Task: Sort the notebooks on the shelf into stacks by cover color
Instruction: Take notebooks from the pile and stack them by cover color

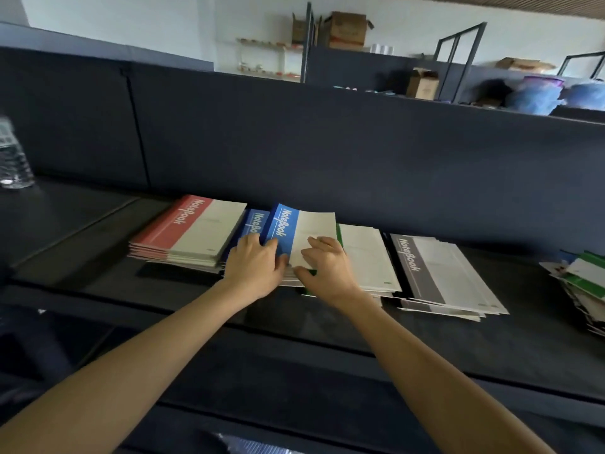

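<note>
Blue notebook (284,231) pinched by right hand (327,267), thumb beneath; left hand (253,268) fingers seemingly curl round its edge.

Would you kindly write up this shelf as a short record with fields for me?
surface: dark shelf
stacks, left to right: red stack, blue stack, green stack, grey stack
in hand: blue notebook, tilted above the blue stack
left hand: grips its blue edge
right hand: pinches its white part
unsorted: mixed pile, far right
other: water bottle, far left
</note>
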The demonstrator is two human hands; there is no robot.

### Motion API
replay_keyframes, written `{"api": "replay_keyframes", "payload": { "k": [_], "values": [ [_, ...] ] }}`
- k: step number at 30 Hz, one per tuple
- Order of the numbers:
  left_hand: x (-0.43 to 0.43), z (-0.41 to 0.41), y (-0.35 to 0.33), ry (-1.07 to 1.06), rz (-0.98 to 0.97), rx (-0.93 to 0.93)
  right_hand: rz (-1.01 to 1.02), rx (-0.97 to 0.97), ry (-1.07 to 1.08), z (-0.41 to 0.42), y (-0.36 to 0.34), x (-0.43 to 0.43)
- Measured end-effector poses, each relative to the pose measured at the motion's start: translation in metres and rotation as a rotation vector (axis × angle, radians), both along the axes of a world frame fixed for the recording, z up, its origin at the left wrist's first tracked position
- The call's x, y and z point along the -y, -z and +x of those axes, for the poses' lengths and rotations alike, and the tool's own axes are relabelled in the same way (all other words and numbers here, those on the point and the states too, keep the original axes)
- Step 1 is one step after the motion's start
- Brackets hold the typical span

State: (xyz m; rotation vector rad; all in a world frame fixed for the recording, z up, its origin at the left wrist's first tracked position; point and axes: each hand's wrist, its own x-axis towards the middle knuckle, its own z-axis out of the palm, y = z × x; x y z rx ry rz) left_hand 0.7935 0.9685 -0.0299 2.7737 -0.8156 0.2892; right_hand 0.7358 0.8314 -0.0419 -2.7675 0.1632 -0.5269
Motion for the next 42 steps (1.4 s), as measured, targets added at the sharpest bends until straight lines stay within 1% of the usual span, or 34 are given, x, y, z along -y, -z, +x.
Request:
{"api": "replay_keyframes", "payload": {
  "k": [2,4,8,10,12,15,18,20,23,25,30,35,42],
  "values": [
    [-0.009,0.005,0.0,-0.014,-0.015,-0.027,0.022,-0.012,0.006,0.01,-0.003,-0.011],
    [-0.016,0.011,0.0,-0.03,-0.003,-0.018,0.01,-0.065,0.001,0.014,-0.01,-0.019],
    [-0.029,0.021,0.005,-0.058,0.135,-0.002,-0.017,-0.227,-0.035,0.025,-0.015,-0.03],
    [-0.032,0.023,0.009,-0.046,0.214,-0.012,-0.041,-0.288,-0.015,0.029,-0.011,-0.034],
    [-0.032,0.025,0.012,-0.028,0.25,-0.011,-0.067,-0.301,-0.005,0.032,-0.009,-0.036],
    [-0.031,0.027,0.011,-0.01,0.244,-0.008,-0.083,-0.295,-0.013,0.028,-0.008,-0.038],
    [-0.024,0.022,0.009,0.015,0.21,-0.007,-0.045,-0.236,0.011,0.02,-0.006,-0.029],
    [-0.014,0.015,0.011,0.068,0.165,0.013,-0.023,-0.173,0.045,0.01,-0.007,-0.019],
    [0.013,0.002,0.012,0.186,0.071,0.064,-0.049,-0.122,0.108,-0.007,-0.007,0.006],
    [0.037,-0.009,0.009,0.255,0.045,0.066,-0.053,-0.119,0.174,-0.023,-0.009,0.027],
    [0.11,-0.046,0.003,0.41,0.03,0.051,-0.033,-0.161,0.347,-0.079,-0.009,0.087],
    [0.188,-0.093,0.004,0.543,0.066,0.023,-0.044,-0.181,0.494,-0.138,-0.007,0.153],
    [0.288,-0.157,0.008,0.695,0.044,-0.017,-0.043,-0.151,0.636,-0.221,-0.008,0.246]
  ]
}}
